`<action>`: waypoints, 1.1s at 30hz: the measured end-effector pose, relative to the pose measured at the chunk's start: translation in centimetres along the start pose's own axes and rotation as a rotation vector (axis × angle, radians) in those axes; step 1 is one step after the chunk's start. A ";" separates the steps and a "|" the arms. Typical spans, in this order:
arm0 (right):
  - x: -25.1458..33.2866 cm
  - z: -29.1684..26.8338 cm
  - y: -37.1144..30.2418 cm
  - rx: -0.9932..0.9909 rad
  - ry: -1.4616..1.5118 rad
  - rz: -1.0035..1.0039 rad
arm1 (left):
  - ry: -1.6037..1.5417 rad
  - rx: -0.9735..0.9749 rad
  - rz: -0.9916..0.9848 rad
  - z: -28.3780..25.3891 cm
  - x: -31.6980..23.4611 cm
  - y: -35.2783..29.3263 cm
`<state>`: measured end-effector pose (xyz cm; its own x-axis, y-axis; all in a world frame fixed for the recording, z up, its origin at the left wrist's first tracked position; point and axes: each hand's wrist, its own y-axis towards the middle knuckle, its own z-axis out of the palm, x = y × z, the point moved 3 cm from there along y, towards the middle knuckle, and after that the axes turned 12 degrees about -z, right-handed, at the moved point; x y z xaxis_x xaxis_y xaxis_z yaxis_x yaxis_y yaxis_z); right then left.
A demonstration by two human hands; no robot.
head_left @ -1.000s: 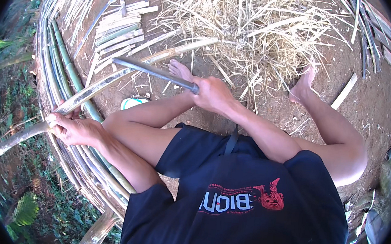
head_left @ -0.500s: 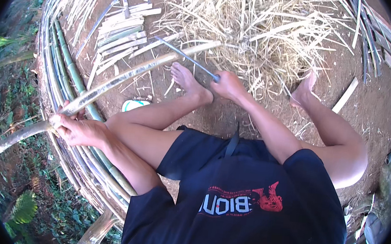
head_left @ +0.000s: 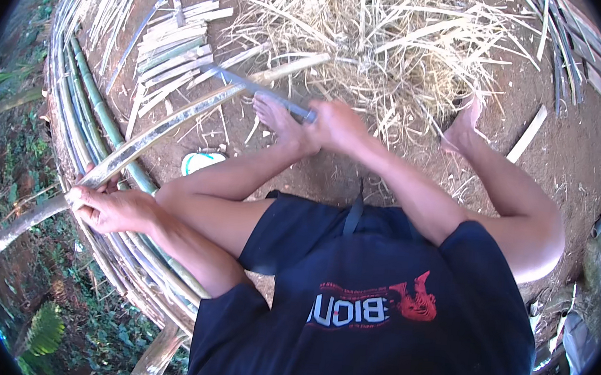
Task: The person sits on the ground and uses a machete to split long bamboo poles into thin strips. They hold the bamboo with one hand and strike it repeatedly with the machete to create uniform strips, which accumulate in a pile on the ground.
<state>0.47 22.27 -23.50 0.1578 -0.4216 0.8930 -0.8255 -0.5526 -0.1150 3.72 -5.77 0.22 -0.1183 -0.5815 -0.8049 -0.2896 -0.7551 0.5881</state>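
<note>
My left hand point(head_left: 109, 208) is closed around the lower part of a long bamboo strip point(head_left: 170, 125), which slants up and away to the right. Closed on a handle, my right hand point(head_left: 339, 128) holds a long-bladed knife point(head_left: 273, 96). The blade lies across the strip near its far end, over my left foot point(head_left: 276, 116); whether it touches the strip, I cannot tell. A pale pole point(head_left: 22, 229) runs down to the left from my left hand; whether it belongs to the strip is unclear.
A heap of pale shavings point(head_left: 397, 60) covers the ground ahead. Short split pieces point(head_left: 173, 51) lie stacked left of it. Long bamboo poles point(head_left: 100, 109) curve along the left side, with plants beyond. A white-and-green round thing point(head_left: 201, 163) sits by my left leg; dark slats point(head_left: 597, 67) are far right.
My right hand and the knife have moved left, and the blade now shows its broad side. My left hand and the bamboo strip have shifted slightly left in view.
</note>
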 end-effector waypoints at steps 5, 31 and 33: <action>-7.2 1.1 1.6 -0.158 -0.066 0.167 | -0.023 0.070 0.022 -0.4 -0.7 -0.3; -4.7 -1.8 -0.4 0.079 0.061 0.226 | 0.010 0.047 0.018 1.1 -2.7 -0.6; -9.7 -0.2 -0.4 -0.087 -0.036 0.092 | 0.017 0.051 0.014 2.2 -1.4 -0.5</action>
<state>-0.81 26.70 -32.03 0.0973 -0.4941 0.8639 -0.8809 -0.4468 -0.1563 1.93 -3.94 0.85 -0.1072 -0.5974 -0.7948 -0.3362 -0.7305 0.5944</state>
